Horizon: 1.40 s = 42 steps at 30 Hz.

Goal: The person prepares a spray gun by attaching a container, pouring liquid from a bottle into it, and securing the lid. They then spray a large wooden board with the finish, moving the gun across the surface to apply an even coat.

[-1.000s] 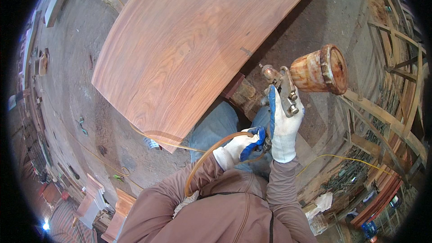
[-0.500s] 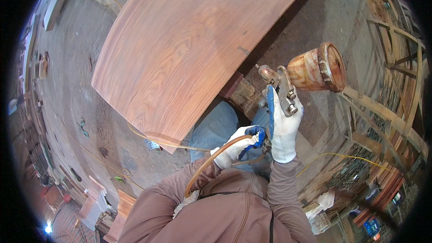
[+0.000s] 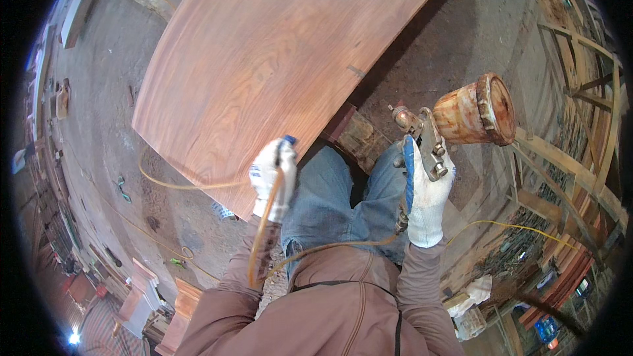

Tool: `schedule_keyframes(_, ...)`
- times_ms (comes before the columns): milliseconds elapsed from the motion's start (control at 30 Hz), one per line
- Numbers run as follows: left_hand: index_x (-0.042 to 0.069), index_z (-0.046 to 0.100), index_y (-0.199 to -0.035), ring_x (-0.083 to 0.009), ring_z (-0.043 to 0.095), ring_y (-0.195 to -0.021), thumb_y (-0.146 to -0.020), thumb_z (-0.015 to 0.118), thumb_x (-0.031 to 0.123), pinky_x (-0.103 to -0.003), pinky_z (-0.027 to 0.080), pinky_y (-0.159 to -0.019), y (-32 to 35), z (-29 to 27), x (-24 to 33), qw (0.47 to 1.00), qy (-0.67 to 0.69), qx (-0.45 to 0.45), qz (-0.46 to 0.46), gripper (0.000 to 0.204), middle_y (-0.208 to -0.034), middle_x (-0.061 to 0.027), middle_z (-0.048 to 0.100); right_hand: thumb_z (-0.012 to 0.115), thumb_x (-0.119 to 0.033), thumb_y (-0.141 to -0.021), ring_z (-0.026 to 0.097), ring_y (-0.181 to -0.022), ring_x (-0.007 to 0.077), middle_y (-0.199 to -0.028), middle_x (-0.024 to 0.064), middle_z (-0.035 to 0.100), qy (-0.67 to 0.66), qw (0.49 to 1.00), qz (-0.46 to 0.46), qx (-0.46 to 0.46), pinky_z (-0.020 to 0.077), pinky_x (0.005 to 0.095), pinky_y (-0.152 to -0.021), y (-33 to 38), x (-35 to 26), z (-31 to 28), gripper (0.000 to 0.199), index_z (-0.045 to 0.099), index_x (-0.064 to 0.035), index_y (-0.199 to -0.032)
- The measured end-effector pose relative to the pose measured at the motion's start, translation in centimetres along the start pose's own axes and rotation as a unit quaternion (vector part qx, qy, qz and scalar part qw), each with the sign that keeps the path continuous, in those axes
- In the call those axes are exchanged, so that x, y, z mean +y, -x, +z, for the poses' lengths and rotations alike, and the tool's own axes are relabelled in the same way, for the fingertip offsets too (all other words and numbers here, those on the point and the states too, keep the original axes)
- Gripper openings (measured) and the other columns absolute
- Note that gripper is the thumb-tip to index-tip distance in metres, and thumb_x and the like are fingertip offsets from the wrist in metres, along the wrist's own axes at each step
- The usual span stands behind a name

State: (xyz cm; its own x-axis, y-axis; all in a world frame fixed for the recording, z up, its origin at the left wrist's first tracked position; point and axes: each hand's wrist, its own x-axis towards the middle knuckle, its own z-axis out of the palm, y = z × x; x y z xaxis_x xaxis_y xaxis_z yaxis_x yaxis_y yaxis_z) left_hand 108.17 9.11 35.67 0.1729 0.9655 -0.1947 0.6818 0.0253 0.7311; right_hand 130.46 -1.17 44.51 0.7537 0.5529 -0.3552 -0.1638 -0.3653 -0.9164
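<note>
The gloved right hand grips a metal spray gun with a stained, rust-coloured cup at centre right; the gloved left hand clasps its orange hose; the large reddish-brown wooden panel at upper centre looks evenly coated, spraying apparently paused.

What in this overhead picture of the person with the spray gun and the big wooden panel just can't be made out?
Head view only:
- Spray gun nozzle: too small to tell if it sprays.
- Inside of its stained cup: hidden by the cup wall.
- Right hand fingers: behind the gun's handle.
- Left hand grip on the hose: covered by the glove.
- Wooden panel: far end cut by the top edge; its supports hidden beneath.
</note>
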Motion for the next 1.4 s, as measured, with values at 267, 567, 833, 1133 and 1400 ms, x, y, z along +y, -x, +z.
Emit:
schedule_keyframes(267, 0.01, 0.067, -0.097, -0.0317, 0.068, -0.08, -0.095, 0.062, 0.022, -0.043, 0.052, -0.071, -4.5, 3.0, -7.2, 0.965, -0.166, 0.191, 0.074, 0.013, -0.088, -0.0132, 0.069, 0.068, -0.01, -0.096, 0.063, -0.071, 0.0069, -0.093, 0.0039, 0.069, 0.041, 0.997, -0.062, -0.007, 0.0502, 0.0226, -0.063, -0.3, 0.2, 1.1, 0.025, 0.064, 0.0012, -0.119)
schedule_keyframes(567, 0.011, 0.065, -0.1, -0.0323, 0.066, -0.083, -0.095, 0.061, 0.025, -0.044, 0.052, -0.073, -4.7, 3.0, -6.7, 0.968, -0.183, 0.165, 0.051, 0.015, -0.09, -0.0118, 0.068, 0.065, 0.0, -0.096, 0.065, -0.074, 0.0085, -0.095, 0.0043, 0.069, 0.025, 0.998, -0.066, -0.007, 0.0529, 0.0236, -0.065, -0.7, 0.1, 1.9, 0.024, 0.064, 0.0009, -0.12)
schedule_keyframes(833, 0.006, 0.067, -0.102, -0.0348, 0.069, -0.084, -0.09, 0.065, 0.017, -0.04, 0.055, -0.076, -5.1, 2.6, -6.3, 0.968, -0.19, 0.158, 0.037, 0.017, -0.091, -0.0159, 0.071, 0.065, -0.003, -0.097, 0.064, -0.076, 0.0069, -0.096, 0.0044, 0.07, 0.037, 0.997, -0.062, -0.02, 0.0528, 0.0231, -0.064, -0.8, -0.2, 1.7, 0.023, 0.065, 0.0002, -0.119)
schedule_keyframes(1133, 0.01, 0.063, -0.1, -0.0332, 0.066, -0.083, -0.096, 0.059, 0.027, -0.044, 0.052, -0.073, -5.1, 2.7, -6.1, 0.968, -0.203, 0.147, 0.022, 0.018, -0.088, -0.0135, 0.067, 0.065, -0.004, -0.097, 0.063, -0.091, 0.009, -0.111, 0.0076, 0.067, -0.015, 0.999, 0.009, -0.028, 0.0521, 0.0245, -0.079, -0.2, -1.5, 0.0, 0.033, 0.06, 0.0024, -0.128)
schedule_keyframes(1400, 0.01, 0.063, -0.1, -0.0332, 0.066, -0.083, -0.096, 0.06, 0.028, -0.044, 0.051, -0.072, -5.0, 2.6, -6.1, 0.968, -0.203, 0.146, 0.034, 0.019, -0.089, -0.0133, 0.066, 0.064, -0.002, -0.097, 0.066, -0.086, 0.0098, -0.108, 0.0088, 0.069, 0.041, 0.997, -0.054, -0.032, 0.0563, 0.0241, -0.074, -0.3, -0.7, 0.5, 0.028, 0.061, 0.0018, -0.125)
